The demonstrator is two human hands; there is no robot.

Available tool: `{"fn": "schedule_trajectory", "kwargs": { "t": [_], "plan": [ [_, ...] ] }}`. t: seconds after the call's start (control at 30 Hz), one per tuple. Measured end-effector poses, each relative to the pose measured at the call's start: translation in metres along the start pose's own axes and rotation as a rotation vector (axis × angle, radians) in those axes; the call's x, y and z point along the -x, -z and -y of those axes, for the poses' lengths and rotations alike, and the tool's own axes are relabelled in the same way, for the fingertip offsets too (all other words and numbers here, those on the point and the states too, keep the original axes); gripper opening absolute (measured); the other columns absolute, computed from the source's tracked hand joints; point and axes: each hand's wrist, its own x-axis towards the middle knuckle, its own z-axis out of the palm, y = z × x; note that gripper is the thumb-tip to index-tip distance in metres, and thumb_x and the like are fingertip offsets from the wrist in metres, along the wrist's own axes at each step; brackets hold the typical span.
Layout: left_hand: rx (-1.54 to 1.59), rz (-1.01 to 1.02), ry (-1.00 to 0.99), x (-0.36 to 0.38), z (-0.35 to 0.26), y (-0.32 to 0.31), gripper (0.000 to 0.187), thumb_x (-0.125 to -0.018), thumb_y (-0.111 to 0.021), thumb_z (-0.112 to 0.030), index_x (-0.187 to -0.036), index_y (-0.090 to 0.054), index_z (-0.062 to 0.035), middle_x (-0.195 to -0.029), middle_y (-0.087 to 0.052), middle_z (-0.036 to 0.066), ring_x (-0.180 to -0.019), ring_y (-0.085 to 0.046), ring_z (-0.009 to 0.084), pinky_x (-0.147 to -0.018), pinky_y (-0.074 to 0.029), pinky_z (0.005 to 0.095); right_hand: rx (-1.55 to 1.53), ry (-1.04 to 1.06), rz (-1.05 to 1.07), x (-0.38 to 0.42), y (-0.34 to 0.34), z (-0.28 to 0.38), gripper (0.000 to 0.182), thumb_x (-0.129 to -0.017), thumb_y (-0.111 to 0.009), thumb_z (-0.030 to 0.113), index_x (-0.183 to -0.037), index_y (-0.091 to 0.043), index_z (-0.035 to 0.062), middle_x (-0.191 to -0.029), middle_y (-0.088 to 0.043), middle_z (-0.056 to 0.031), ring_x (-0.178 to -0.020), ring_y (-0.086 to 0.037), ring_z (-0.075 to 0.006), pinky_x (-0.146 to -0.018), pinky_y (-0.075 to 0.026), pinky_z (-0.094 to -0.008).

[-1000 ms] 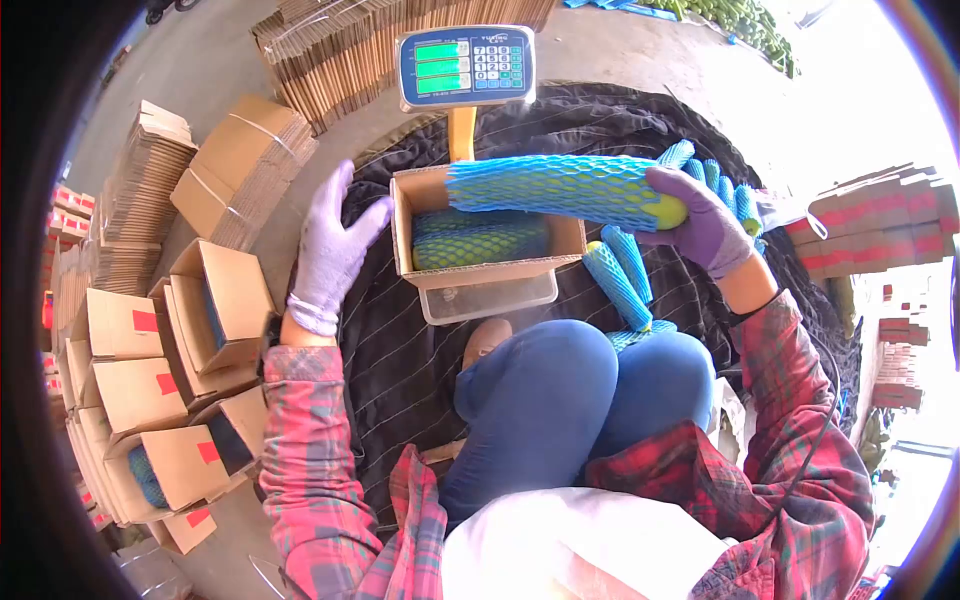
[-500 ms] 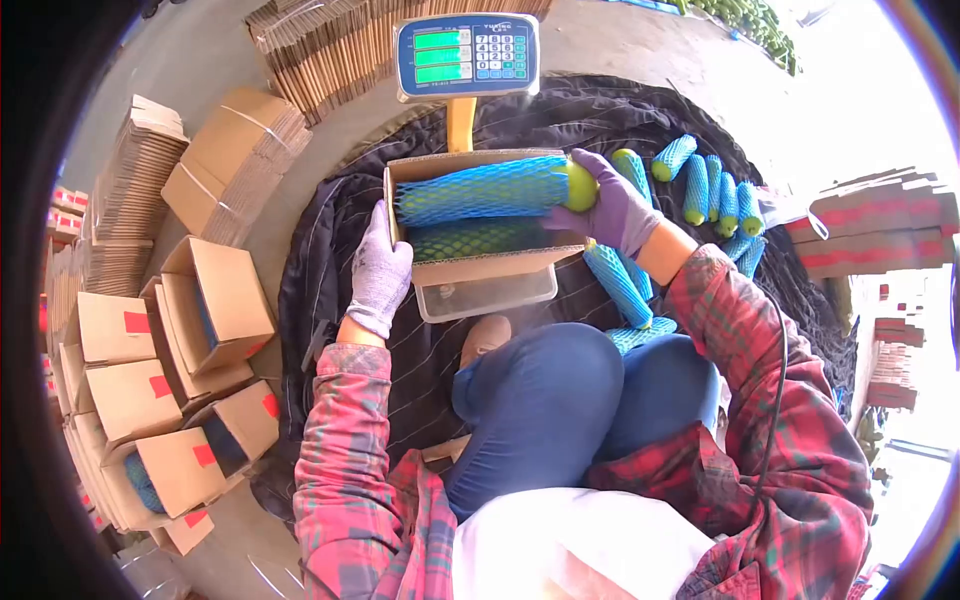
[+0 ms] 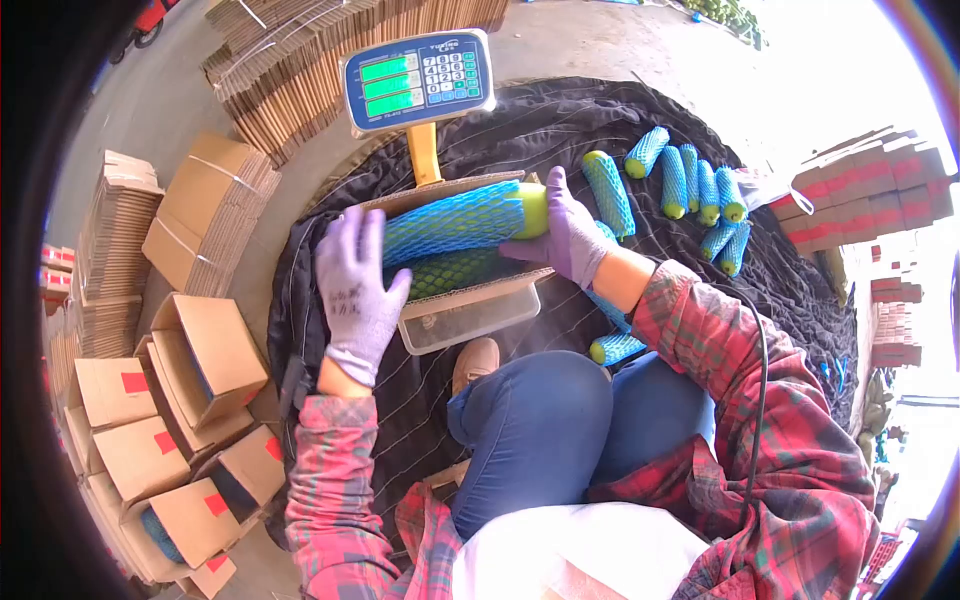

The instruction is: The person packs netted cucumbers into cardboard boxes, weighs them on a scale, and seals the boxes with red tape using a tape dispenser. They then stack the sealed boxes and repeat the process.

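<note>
A cardboard box stands on the scale's tray. In it lies a long green gourd in a blue foam net, its bare right end showing. A second netted gourd lies below it along the near wall. My right hand, in a purple glove, cups the bare end, thumb below and fingers above. At the box's left end my left hand, gloved too, has its fingers spread over the gourd's left end, which it hides.
Several netted gourds lie to the right on a dark cloth. The scale display rises behind the box. Boxes with red labels stand at the left, flattened cardboard beyond them. More stacked cartons are at the far right.
My left hand has moved from gripping the box's left side to spreading over its left end. The gourd has shifted left relative to the box, my right hand still at its end. The view has turned slightly.
</note>
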Motion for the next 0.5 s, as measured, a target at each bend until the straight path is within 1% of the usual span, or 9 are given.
{"fn": "schedule_trajectory", "kwargs": {
  "t": [0.03, 0.07, 0.1, 0.17, 0.23, 0.33, 0.37, 0.4, 0.5],
  "plan": [
    [0.097, 0.129, -0.112, -0.016, 0.002, -0.001, 0.074, -0.073, -0.077, -0.019, -0.138, -0.046, -0.002, -0.136, -0.05, 0.02, -0.129, -0.046, 0.0345, -0.111, -0.034, 0.0427, -0.062, -0.077, -0.048, 0.014, -0.012, 0.014, 0.078, -0.092, -0.037, 0.071, -0.137, -0.04, 0.0079, -0.128, -0.051, -0.0184, -0.118, -0.054, -0.037, -0.087, -0.054, -0.0596],
    [0.283, 0.21, -0.185, -0.026, 0.004, -0.013, 0.071, -0.072, -0.078, -0.023, -0.134, -0.051, -0.0014, -0.132, -0.054, 0.017, -0.125, -0.049, 0.0347, -0.109, -0.038, 0.0417, 0.088, -0.095, -0.049, 0.01, -0.008, 0.013, 0.079, -0.093, -0.033, 0.073, -0.14, -0.038, 0.0107, -0.131, -0.049, -0.0181, -0.121, -0.053, -0.0345, -0.093, -0.048, -0.0587],
    [0.169, 0.225, -0.222, -0.037, -0.001, -0.019, 0.073, -0.072, -0.079, -0.025, -0.135, -0.049, -0.0016, -0.129, -0.056, 0.018, -0.121, -0.053, 0.0336, -0.104, -0.042, 0.041, 0.304, -0.026, -0.069, 0.011, -0.006, 0.012, 0.088, -0.091, -0.034, 0.075, -0.143, -0.032, 0.0049, -0.133, -0.048, -0.0206, -0.123, -0.05, -0.0325, -0.098, -0.044, -0.0511],
    [0.078, 0.364, -0.211, -0.059, -0.006, -0.029, 0.074, -0.073, -0.079, -0.026, -0.135, -0.047, -0.0023, -0.124, -0.058, 0.017, -0.114, -0.056, 0.0332, -0.099, -0.046, 0.0419, 0.49, -0.035, -0.083, 0.012, -0.004, 0.011, 0.097, -0.089, -0.042, 0.073, -0.144, -0.024, -0.005, -0.132, -0.047, -0.0243, -0.122, -0.051, -0.0313, -0.101, -0.044, -0.0411],
    [-0.096, 0.463, -0.317, -0.07, -0.017, -0.031, 0.07, -0.073, -0.077, -0.034, -0.131, -0.05, -0.0042, -0.112, -0.06, 0.015, -0.104, -0.061, 0.0316, -0.09, -0.05, 0.042, 0.586, 0.036, 0.066, 0.035, 0.002, 0.018, 0.108, -0.081, -0.068, 0.06, -0.144, -0.019, -0.0121, -0.134, -0.044, -0.0266, -0.125, -0.048, -0.031, -0.106, -0.039, -0.0368],
    [-0.097, 0.519, -0.391, -0.072, -0.021, -0.049, 0.063, -0.078, -0.073, -0.038, -0.127, -0.052, -0.0042, -0.103, -0.062, 0.016, -0.099, -0.064, 0.0301, -0.081, -0.054, 0.0418, 1.167, 0.156, 0.164, 0.019, 0.016, 0.009, 0.113, -0.072, -0.079, 0.052, -0.145, -0.019, -0.0107, -0.14, -0.037, -0.031, -0.129, -0.046, -0.0377, -0.106, -0.04, -0.0407],
    [-0.123, 0.628, -0.348, -0.072, -0.021, -0.052, 0.063, -0.08, -0.071, -0.039, -0.126, -0.051, -0.0023, -0.106, -0.061, 0.016, -0.101, -0.063, 0.031, -0.083, -0.053, 0.0429, 1.39, 0.226, 0.222, 0.018, 0.013, 0.004, 0.115, -0.07, -0.081, 0.05, -0.145, -0.018, -0.0099, -0.141, -0.035, -0.0331, -0.13, -0.045, -0.0404, -0.105, -0.042, -0.042],
    [-0.119, 0.59, -0.327, -0.07, -0.016, -0.057, 0.061, -0.082, -0.07, -0.039, -0.127, -0.051, -0.0017, -0.107, -0.061, 0.017, -0.101, -0.063, 0.0312, -0.084, -0.053, 0.0431, 1.433, 0.287, 0.3, 0.024, 0.011, 0.017, 0.111, -0.071, -0.081, 0.045, -0.146, -0.019, -0.0088, -0.136, -0.04, -0.0339, -0.123, -0.049, -0.0445, -0.101, -0.045, -0.0438],
    [-0.167, 0.592, -0.161, -0.065, -0.016, -0.059, 0.06, -0.088, -0.065, -0.037, -0.133, -0.047, -0.0013, -0.114, -0.06, 0.017, -0.103, -0.063, 0.0318, -0.087, -0.051, 0.0429, 1.435, 0.276, 0.347, 0.003, 0.011, 0.035, 0.107, -0.072, -0.08, 0.04, -0.145, -0.019, -0.0098, -0.129, -0.047, -0.0302, -0.116, -0.054, -0.0451, -0.098, -0.046, -0.0438]
  ]
}}
